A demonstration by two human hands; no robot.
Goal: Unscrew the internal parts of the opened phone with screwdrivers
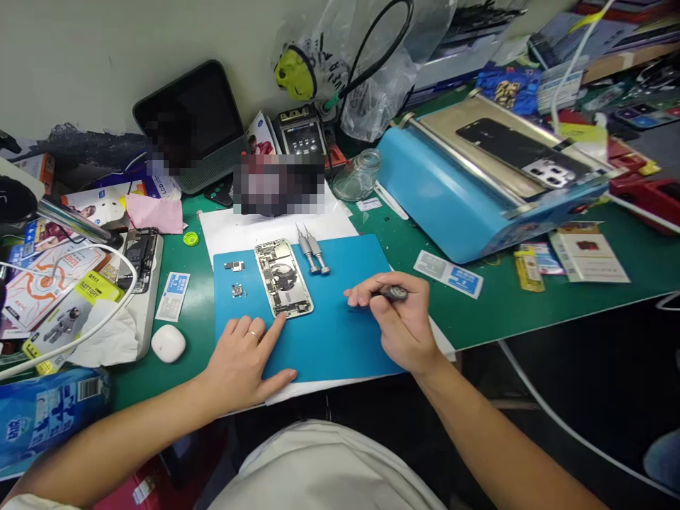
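Note:
On a blue mat (340,354) lies an opened phone (285,280) with its inner parts bare. My left hand (244,358) rests on the mat with its fingers apart, the index fingertip at the phone's lower edge. Over the mat's right side, my right hand (401,319) is closed around a screwdriver (394,292) with a dark grip; the tip is hard to make out. Two grey screwdrivers (312,251) lie together just right of the phone. Small metal phone parts (234,266) sit on the mat to the phone's left.
A blue machine (425,191) with a phone back on top takes up the right. A glass jar (358,177) and a dark-screened display (194,120) stand behind. A white earbud case (168,343), a cable and packaging crowd the left.

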